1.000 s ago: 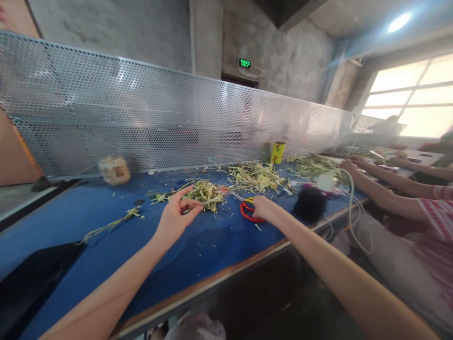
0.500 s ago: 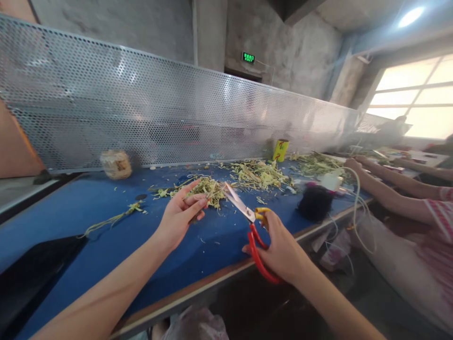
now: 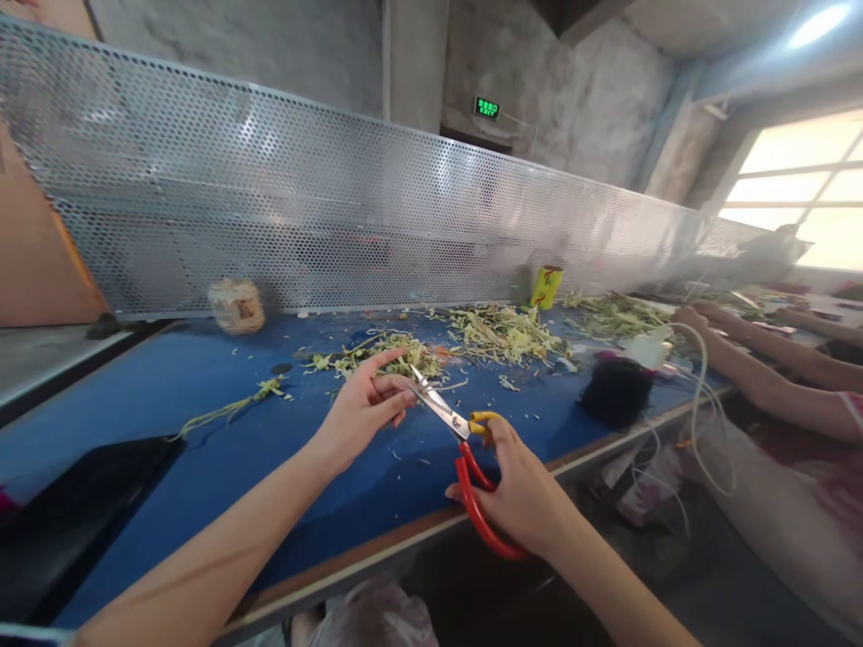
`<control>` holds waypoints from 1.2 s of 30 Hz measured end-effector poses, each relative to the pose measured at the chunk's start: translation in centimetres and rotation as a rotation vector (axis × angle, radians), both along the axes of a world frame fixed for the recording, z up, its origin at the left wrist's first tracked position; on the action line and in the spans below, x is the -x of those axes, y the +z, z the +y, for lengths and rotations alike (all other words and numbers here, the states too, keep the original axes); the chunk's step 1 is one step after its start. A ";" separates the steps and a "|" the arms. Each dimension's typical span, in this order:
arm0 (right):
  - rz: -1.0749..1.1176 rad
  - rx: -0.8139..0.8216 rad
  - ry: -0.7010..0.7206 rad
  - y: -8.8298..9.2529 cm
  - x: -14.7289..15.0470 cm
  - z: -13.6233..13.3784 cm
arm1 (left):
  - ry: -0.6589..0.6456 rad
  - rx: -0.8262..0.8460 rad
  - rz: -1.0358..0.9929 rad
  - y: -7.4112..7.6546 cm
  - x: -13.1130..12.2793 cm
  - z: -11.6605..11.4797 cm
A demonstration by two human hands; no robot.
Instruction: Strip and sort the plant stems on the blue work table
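While the left hand (image 3: 364, 409) pinches a thin strand (image 3: 456, 386) mid-frame, the right hand (image 3: 524, 487), fingers curled round scissors (image 3: 461, 429) at lower centre, should keep the blades (image 3: 438, 407) clear of the left fingertips (image 3: 407, 395).

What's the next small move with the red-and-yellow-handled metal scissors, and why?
Probably ease the scissors shut on the thin pale strand, clear of skin: the right hand holds them with blades parted close to the fingertips of the left hand, which appear to pinch that strand.
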State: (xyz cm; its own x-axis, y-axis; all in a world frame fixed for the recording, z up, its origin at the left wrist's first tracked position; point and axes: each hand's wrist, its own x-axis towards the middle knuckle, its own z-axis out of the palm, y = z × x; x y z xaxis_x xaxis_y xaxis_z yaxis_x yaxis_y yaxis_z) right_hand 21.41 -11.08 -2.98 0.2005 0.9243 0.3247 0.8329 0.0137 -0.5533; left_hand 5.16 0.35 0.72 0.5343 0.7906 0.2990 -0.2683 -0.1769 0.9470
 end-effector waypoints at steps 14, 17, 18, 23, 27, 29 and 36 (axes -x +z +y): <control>0.076 0.023 -0.024 1.4 -3.3 -0.3 | -0.121 -0.134 0.209 3.6 -4.1 0.9; 0.093 0.005 -0.027 1.9 -4.9 -0.4 | -0.189 -0.137 0.205 4.3 -6.3 1.7; 0.084 0.005 -0.038 2.0 -5.5 -0.4 | -0.210 -0.134 0.203 4.5 -7.1 2.0; 0.040 0.065 -0.119 2.2 -8.5 -0.1 | -0.335 -0.123 0.190 5.1 -10.9 3.8; 0.029 0.119 -0.075 1.9 -10.9 0.6 | -0.439 -0.109 0.241 4.8 -13.4 5.5; 0.021 0.147 -0.041 1.9 -11.9 0.8 | -0.481 -0.118 0.252 4.5 -14.4 6.2; -0.021 0.214 -0.016 3.0 -13.7 0.1 | -0.517 -0.124 0.280 4.0 -16.4 7.1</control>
State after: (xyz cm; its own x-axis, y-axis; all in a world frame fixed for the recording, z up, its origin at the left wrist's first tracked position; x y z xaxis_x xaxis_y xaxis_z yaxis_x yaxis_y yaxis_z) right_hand 35.07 -10.97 0.03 0.2110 0.9694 0.1257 0.8434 -0.1156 -0.5248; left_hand 21.60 7.49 4.69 0.9121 0.3755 0.1647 -0.0922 -0.2034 0.9747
